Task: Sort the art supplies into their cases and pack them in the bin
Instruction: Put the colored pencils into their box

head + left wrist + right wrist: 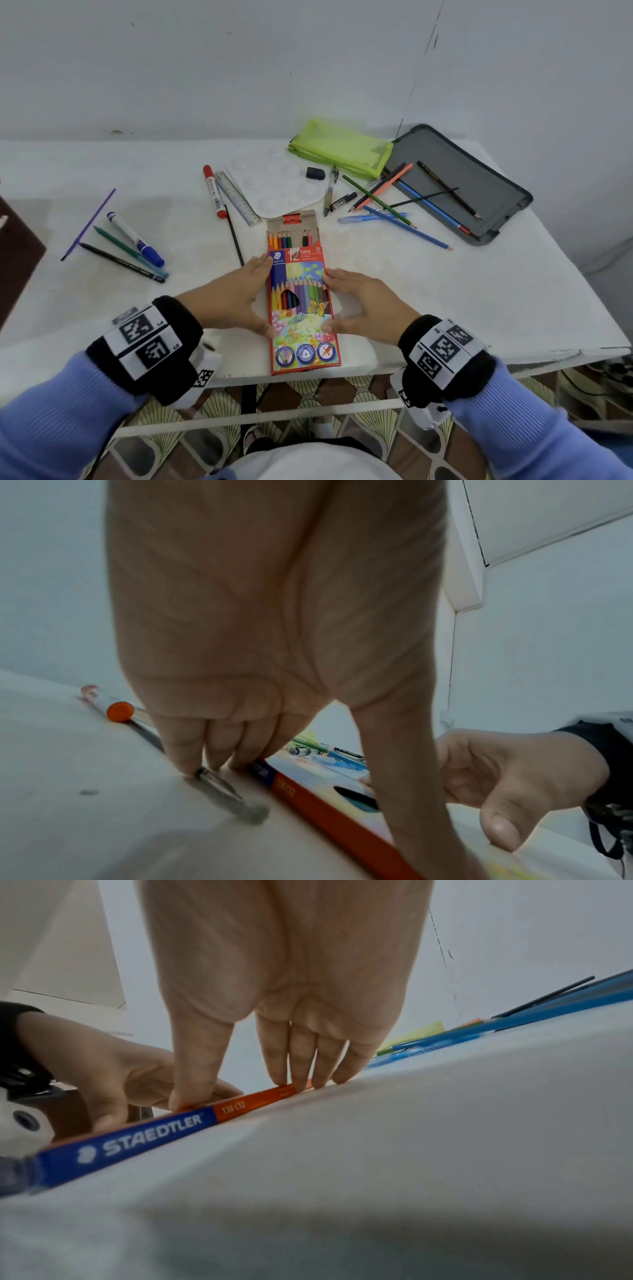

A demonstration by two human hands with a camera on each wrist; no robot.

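- A coloured-pencil box (301, 308) is seen lying flat on the white bench (479, 308), close to its near edge, with its flap open at the far end and several pencil tips showing there.
- The left hand (229, 298) is set against the left side of the box: straight fingers (185, 750) are pressed to its far-left edge and the thumb is laid on its near part, so the box is braced rather than clasped.
- The right hand (363, 305) is placed likewise on the right side, with straight fingers (298, 1056) touching the box edge and the thumb resting on the printed face.
- A thin black pencil (234, 236) is seen just left of the box, touched by the left little finger in the left wrist view.
- A red marker (214, 192), a clear ruler (236, 198) and a white paint palette (277, 185) are laid beyond the box.
- A green mesh pouch (339, 147) and an open grey case (472, 185) are found at the far right, with loose pencils (404, 205) spread across and beside the case.
- A blue marker (137, 240) and a few pencils are grouped at the left.
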